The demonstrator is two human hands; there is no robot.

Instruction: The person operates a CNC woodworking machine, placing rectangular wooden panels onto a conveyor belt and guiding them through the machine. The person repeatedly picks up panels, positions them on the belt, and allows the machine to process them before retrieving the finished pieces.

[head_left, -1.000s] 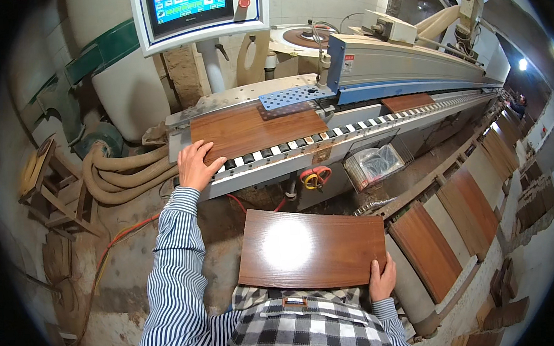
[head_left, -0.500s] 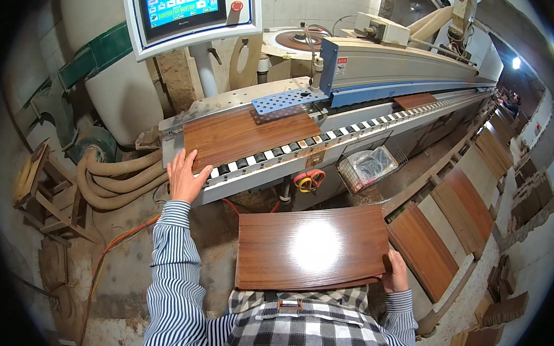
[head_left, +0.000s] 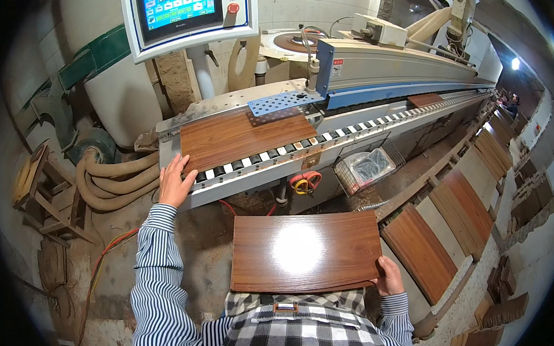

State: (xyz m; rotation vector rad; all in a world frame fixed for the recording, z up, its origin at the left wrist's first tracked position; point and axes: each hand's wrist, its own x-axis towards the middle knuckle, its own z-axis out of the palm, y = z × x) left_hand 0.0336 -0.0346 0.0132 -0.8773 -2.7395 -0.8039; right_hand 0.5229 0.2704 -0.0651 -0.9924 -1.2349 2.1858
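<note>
A brown wood-grain board point(head_left: 237, 137) lies flat on the bed of a long edge machine point(head_left: 397, 73), its right part under a blue perforated plate point(head_left: 279, 102). My left hand point(head_left: 175, 181) is at the board's near left corner, fingers spread, fingertips at its edge. At my waist, a small stack of glossy brown boards point(head_left: 262, 252) rests against my checked apron point(head_left: 304, 325). My right hand point(head_left: 389, 277) grips the stack's right edge, with its fingers partly hidden beneath. Farther along the machine lies another brown board point(head_left: 425, 100).
Black and white rollers point(head_left: 273, 154) line the machine's front edge. A control screen point(head_left: 178, 12) stands at the back. Wire basket point(head_left: 364, 171) and red-handled tool point(head_left: 306, 183) hang in front. Stacked boards point(head_left: 422, 250) lie at right; hoses point(head_left: 111, 185) and a wooden stool point(head_left: 56, 197) at left.
My left hand has slid slightly left and back along the board's corner. The farther board has moved right along the machine. The stack at my waist has shifted a little left.
</note>
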